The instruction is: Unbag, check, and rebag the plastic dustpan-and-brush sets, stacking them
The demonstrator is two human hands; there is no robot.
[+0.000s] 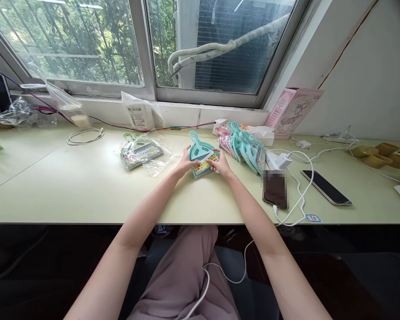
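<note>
Between both hands is a small teal dustpan and brush set (pixel 200 151) with a yellow printed label on its front, its handle pointing away from me. My left hand (pixel 184 163) grips its left side, the thumb on the label. On the right edge, my right hand (pixel 222 163) closes with thumb and fingers at the label. To the left lies a green dustpan set (pixel 142 153) in a clear plastic bag (pixel 158 164). Several wrapped teal dustpan sets (pixel 248 149) and a pink one (pixel 224 133) lie stacked on the right.
A phone (pixel 275 190) with a white cable and a second dark phone (pixel 326 187) lie on the right of the table (pixel 86 195). A pink box (pixel 295 113) leans by the window. A coiled cable (pixel 85 136) and a labelled bag (pixel 140 113) sit at the back left.
</note>
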